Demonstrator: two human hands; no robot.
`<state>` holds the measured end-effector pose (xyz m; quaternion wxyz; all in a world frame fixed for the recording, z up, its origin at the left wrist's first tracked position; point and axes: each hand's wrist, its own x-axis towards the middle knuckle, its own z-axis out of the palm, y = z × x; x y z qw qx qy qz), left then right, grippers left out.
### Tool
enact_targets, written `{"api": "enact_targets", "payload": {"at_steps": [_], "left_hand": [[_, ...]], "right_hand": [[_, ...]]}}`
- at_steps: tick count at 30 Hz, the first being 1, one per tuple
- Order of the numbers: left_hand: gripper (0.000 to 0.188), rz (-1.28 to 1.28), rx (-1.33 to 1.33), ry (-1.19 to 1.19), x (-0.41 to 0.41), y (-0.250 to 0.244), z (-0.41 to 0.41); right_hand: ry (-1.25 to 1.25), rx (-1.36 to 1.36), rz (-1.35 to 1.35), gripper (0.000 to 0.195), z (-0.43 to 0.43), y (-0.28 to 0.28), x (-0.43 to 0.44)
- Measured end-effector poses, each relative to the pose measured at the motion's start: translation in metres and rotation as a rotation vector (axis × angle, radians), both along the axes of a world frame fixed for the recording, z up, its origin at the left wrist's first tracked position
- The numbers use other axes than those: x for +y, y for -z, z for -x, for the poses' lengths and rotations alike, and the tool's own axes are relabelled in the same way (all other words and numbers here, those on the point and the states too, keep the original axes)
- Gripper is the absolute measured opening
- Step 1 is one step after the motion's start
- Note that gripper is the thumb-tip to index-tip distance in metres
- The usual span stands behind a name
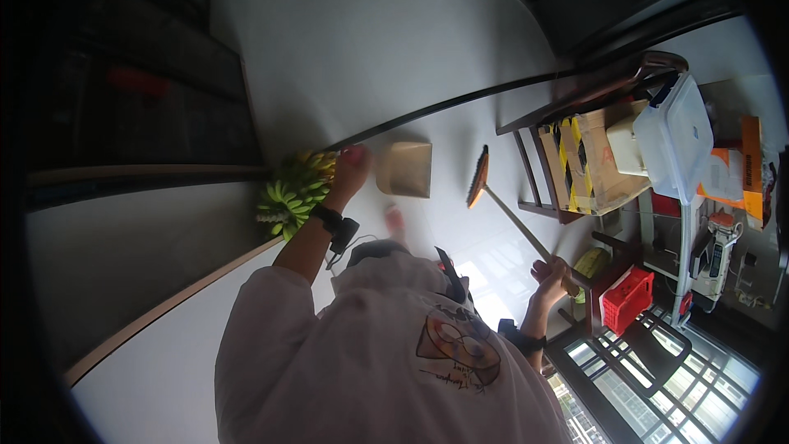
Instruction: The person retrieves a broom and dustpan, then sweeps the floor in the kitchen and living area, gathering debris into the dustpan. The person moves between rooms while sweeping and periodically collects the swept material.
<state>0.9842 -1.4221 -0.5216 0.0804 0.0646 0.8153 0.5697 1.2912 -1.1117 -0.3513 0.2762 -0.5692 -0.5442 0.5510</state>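
My left hand point(350, 172) is curled into a fist beside a beige dustpan point(404, 168) at the middle of the view. It seems to be closed on the dustpan's handle, which the fist hides. To the right, my right hand point(551, 279) is wrapped around the pale stick point(518, 219) of a broom. The broom's orange head point(479, 177), with dark bristles, is to the right of the dustpan and apart from it. A foot point(394, 219) shows blurred on the pale floor below the dustpan.
Green and yellow bananas point(290, 197) lie left of my left hand. A dark wooden chair point(542, 166) bears a cardboard box point(595, 160) and a clear plastic bin point(675, 135). Near my right hand are a striped melon point(592, 264) and a red basket point(627, 300).
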Motion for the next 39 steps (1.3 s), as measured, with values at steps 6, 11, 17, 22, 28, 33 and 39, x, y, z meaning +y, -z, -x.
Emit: {"api": "enact_targets", "payload": {"at_steps": [6, 11, 17, 22, 28, 33, 39], "left_hand": [[0.019, -0.063, -0.109, 0.064, -0.014, 0.002, 0.03], [0.022, 0.054, -0.117, 0.022, -0.001, -0.016, 0.033], [0.022, 0.064, -0.114, 0.014, 0.003, -0.016, 0.036], [0.018, 0.217, 0.077, 0.072, -0.01, -0.007, 0.039], [0.015, 0.156, 0.021, 0.015, -0.034, -0.046, 0.002], [0.015, -0.083, -0.145, -0.395, -0.046, -0.042, -0.017], [0.016, -0.127, -0.21, -0.588, -0.049, -0.071, -0.02]], "right_hand": [[-0.116, -0.165, -0.074, 0.028, 0.034, 0.033, -0.005], [-0.258, -0.259, -0.219, 0.022, 0.057, 0.066, -0.033], [-0.267, -0.105, 0.132, 0.027, 0.074, 0.051, -0.071], [-0.186, 0.018, 0.18, 0.03, 0.079, 0.03, -0.068], [-0.252, 0.082, 0.098, 0.029, 0.083, -0.003, -0.075], [-0.348, 0.084, -0.005, 0.023, 0.12, -0.003, -0.079], [-0.618, -0.072, -0.295, 0.02, 0.171, 0.043, -0.063]]}}
